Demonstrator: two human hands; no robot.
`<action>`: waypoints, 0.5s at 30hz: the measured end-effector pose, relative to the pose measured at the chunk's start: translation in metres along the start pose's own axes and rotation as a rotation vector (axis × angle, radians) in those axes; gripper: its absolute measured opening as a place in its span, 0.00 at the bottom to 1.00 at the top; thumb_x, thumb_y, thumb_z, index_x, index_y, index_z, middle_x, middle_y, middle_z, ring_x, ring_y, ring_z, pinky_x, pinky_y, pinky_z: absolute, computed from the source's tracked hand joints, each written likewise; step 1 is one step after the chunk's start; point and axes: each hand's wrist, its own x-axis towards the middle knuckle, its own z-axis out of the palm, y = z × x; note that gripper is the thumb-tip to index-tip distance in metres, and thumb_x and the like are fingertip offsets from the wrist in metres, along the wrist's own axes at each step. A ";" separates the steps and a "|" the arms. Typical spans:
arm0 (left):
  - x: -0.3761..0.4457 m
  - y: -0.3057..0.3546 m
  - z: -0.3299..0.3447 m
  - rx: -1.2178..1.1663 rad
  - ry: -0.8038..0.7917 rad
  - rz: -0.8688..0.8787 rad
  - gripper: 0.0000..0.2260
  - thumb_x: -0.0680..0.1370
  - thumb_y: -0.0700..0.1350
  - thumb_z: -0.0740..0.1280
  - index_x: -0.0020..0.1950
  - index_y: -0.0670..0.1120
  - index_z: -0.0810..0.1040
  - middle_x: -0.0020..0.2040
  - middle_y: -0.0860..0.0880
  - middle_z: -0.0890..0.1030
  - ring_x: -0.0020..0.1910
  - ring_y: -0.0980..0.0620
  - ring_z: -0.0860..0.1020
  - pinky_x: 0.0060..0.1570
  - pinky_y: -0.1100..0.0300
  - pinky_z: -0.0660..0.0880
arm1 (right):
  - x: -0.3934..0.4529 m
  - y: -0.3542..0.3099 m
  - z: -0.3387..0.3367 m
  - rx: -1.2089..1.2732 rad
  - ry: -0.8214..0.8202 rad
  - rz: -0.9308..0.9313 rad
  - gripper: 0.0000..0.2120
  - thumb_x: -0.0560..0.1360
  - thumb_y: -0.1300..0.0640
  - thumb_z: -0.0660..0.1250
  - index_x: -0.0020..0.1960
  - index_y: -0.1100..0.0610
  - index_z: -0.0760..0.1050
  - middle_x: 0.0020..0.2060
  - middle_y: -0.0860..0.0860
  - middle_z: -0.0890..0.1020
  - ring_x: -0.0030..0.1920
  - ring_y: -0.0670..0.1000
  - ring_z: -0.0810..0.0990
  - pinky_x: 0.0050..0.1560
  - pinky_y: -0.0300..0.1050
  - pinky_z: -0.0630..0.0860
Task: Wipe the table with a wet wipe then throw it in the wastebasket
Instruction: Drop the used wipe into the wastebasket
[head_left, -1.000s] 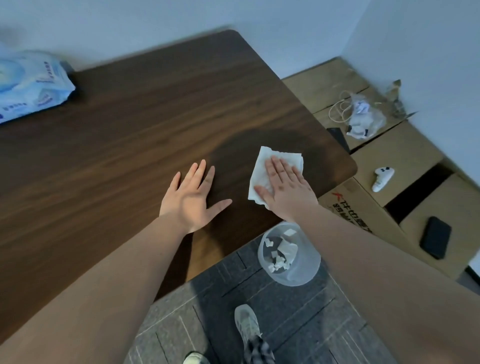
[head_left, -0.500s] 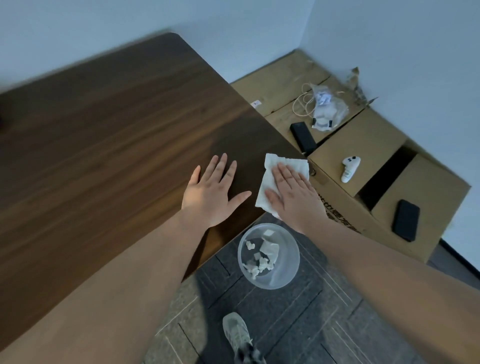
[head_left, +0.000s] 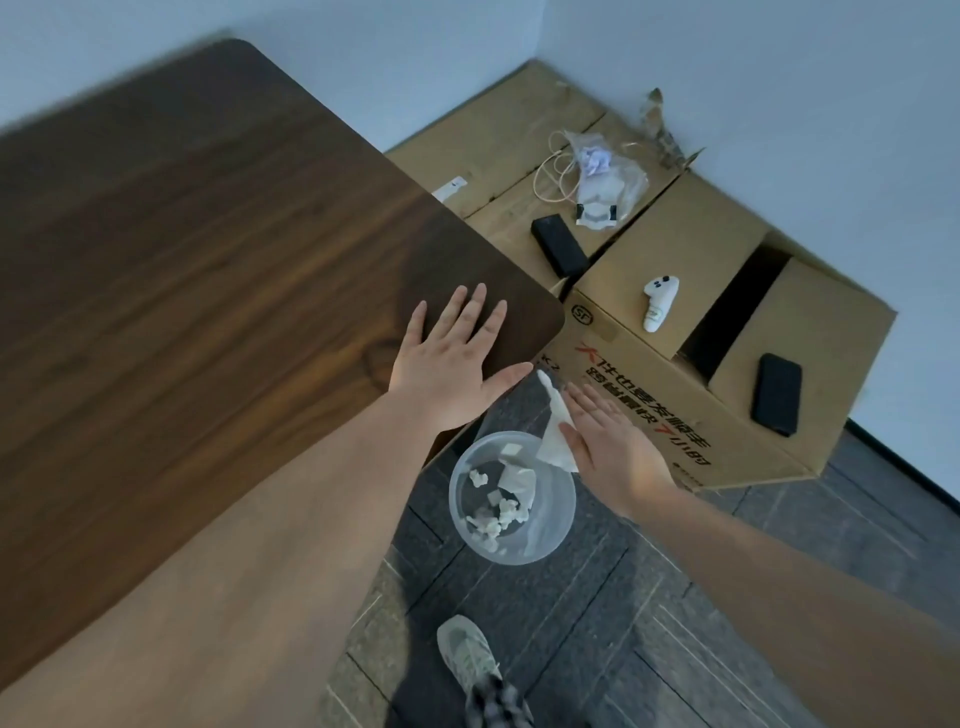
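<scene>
Head view: right hand (head_left: 610, 447), fingers extended, touches wipe (head_left: 557, 434) above wastebasket (head_left: 540, 551).

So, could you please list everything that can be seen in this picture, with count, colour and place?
table: 1, dark brown wood, left half of view
wet wipe: 1, white, at the right hand, off the table edge, above the wastebasket rim
wastebasket: 1, clear plastic, on the floor, white scraps inside
cardboard boxes: several, tan, right of the table by the wall
controller: 1, white, on a box
phone: 1, black, on the near box
black block: 1, on a far box
plastic bag: 1, clear, with a pale cable, far box
shoe: 1, grey, on dark floor
left hand: flat on the table corner
right hand: open, wipe hanging at its fingers
</scene>
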 end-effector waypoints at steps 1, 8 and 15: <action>-0.001 0.000 0.003 0.014 0.014 -0.002 0.35 0.74 0.70 0.38 0.77 0.54 0.40 0.78 0.51 0.40 0.76 0.53 0.37 0.74 0.46 0.39 | 0.000 0.006 0.008 0.004 -0.016 0.032 0.25 0.82 0.48 0.44 0.77 0.56 0.50 0.77 0.49 0.52 0.76 0.47 0.46 0.73 0.41 0.41; -0.004 0.005 0.012 0.017 0.115 -0.006 0.34 0.75 0.70 0.39 0.77 0.54 0.43 0.79 0.52 0.43 0.76 0.54 0.41 0.74 0.46 0.40 | 0.001 0.027 0.066 -0.124 -0.260 0.110 0.26 0.82 0.46 0.42 0.77 0.56 0.48 0.78 0.50 0.50 0.77 0.49 0.45 0.74 0.46 0.44; -0.004 0.003 0.011 0.011 0.142 -0.007 0.35 0.75 0.70 0.40 0.77 0.54 0.45 0.79 0.51 0.46 0.77 0.53 0.43 0.74 0.45 0.42 | 0.007 0.016 0.108 -0.156 -0.371 0.101 0.26 0.82 0.47 0.41 0.78 0.56 0.47 0.78 0.51 0.51 0.77 0.50 0.46 0.76 0.49 0.45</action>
